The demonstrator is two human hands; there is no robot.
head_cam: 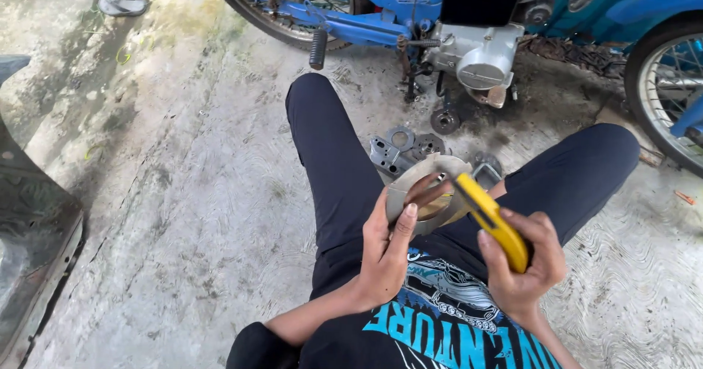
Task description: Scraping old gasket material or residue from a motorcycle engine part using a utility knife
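I sit on the concrete floor with knees apart. My left hand (388, 241) grips a round grey metal cover (432, 170) with a hole in its middle, fingers hooked through the hole. My right hand (521, 263) is closed around a yellow-handled tool (492, 219), likely a utility knife, whose tip points at the inside edge of the cover. Both hands are above my lap, in front of my dark printed shirt.
A blue motorbike (469, 17) stands ahead with its grey engine (480, 58) exposed. Loose metal plates and parts (399, 149) lie on the floor between my knees. A footpeg (317, 47) sticks out at the left. A sandal (121, 4) lies far left.
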